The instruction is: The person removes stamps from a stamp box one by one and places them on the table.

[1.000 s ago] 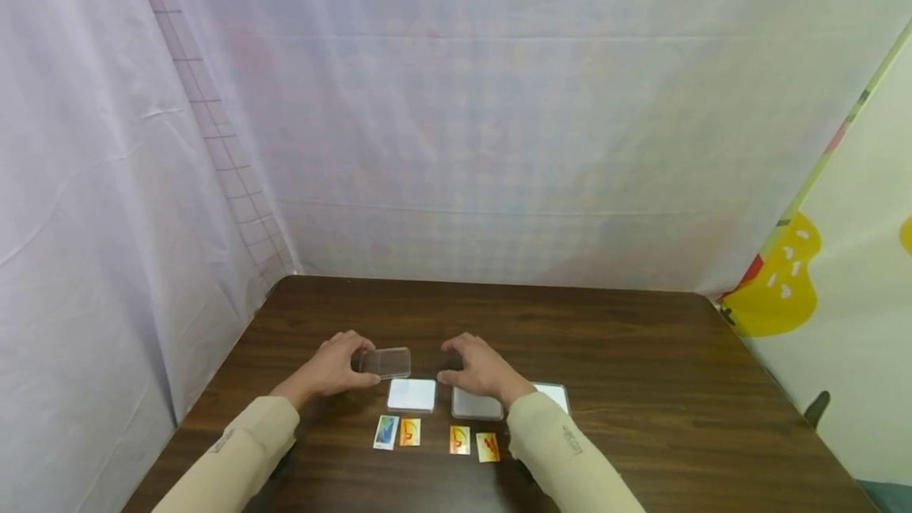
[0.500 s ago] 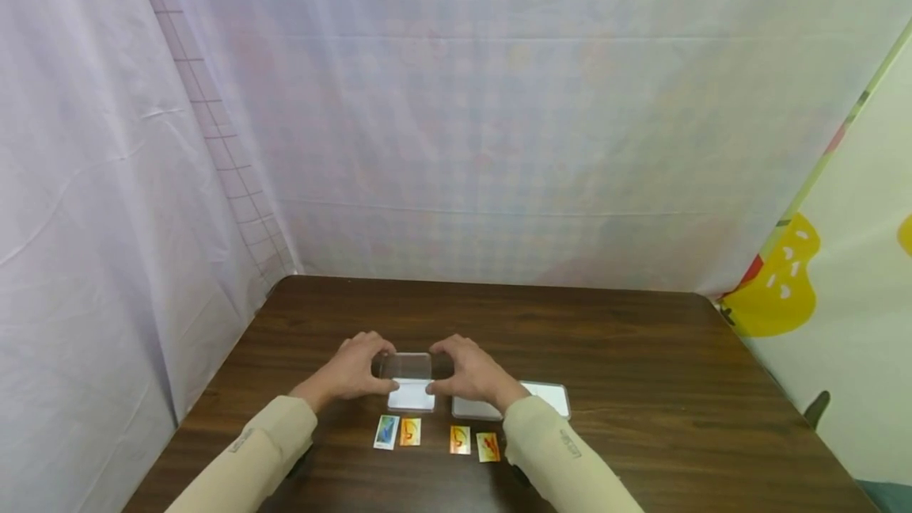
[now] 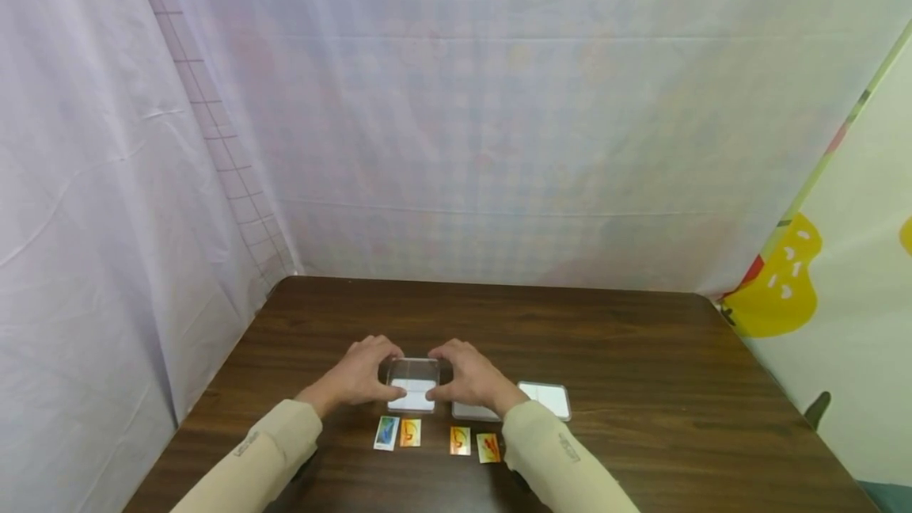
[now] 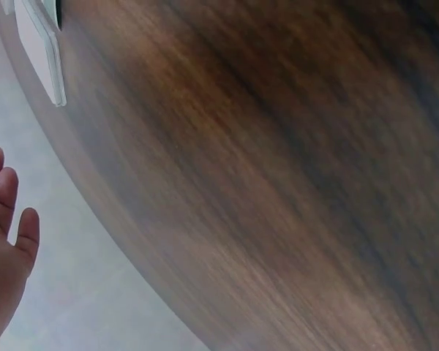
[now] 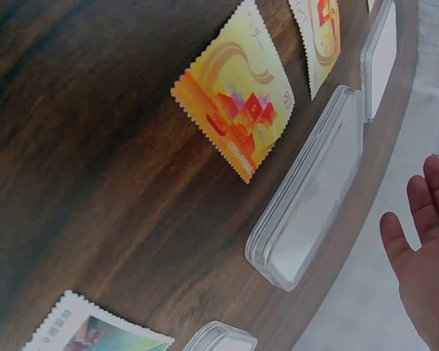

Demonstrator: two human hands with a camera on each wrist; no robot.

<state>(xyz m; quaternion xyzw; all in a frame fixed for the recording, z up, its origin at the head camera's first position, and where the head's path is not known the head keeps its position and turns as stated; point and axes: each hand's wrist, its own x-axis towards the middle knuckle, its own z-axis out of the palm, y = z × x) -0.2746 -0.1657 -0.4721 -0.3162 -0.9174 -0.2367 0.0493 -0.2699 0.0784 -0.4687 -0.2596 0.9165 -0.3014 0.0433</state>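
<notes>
Clear lid [image 3: 412,370] sits between my two hands, held over the white tray [image 3: 411,398] that lies just under my fingertips. My left hand [image 3: 359,378] pinches its left edge and my right hand [image 3: 466,376] pinches its right edge, fingers curled down round the rim. From the head view I cannot tell whether the lid already touches the tray or hangs a little above it.

What worries me is the fit. If I bring the lid down skewed, one corner may catch on the tray's rim and the other side stay up, and pressing harder would only push the light tray along the smooth table [image 3: 641,355]. It would slide toward me, into the row of stamps [image 3: 410,431] just below my wrists, and scatter them.

Under my right wrist lies another clear case [image 5: 311,191], with a yellow stamp [image 5: 234,117] close beside it. My sleeve [image 3: 549,450] could drag over either one as I press. Slick plastic could also slip from so light a pinch and drop off line.
</notes>
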